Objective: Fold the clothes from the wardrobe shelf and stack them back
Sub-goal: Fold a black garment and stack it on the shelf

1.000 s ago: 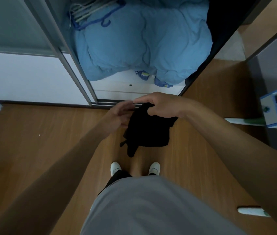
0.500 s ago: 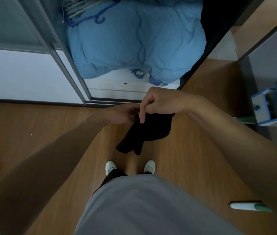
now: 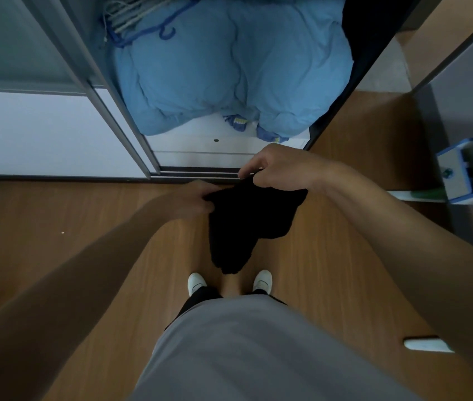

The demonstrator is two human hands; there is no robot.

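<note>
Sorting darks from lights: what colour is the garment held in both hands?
The garment is plain black, no visible pattern; the head view shows it best.

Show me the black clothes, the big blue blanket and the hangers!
black garment (image 3: 246, 227), head view, middle of the hanging cloth.
blue blanket (image 3: 229, 68), head view, its puffy middle.
hangers (image 3: 126, 17), head view, the pale bunched wires.

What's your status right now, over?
Left hand and right hand both gripping black garment. Garment hanging loose, not yet folded. Blue duvet fills wardrobe ahead.
</note>
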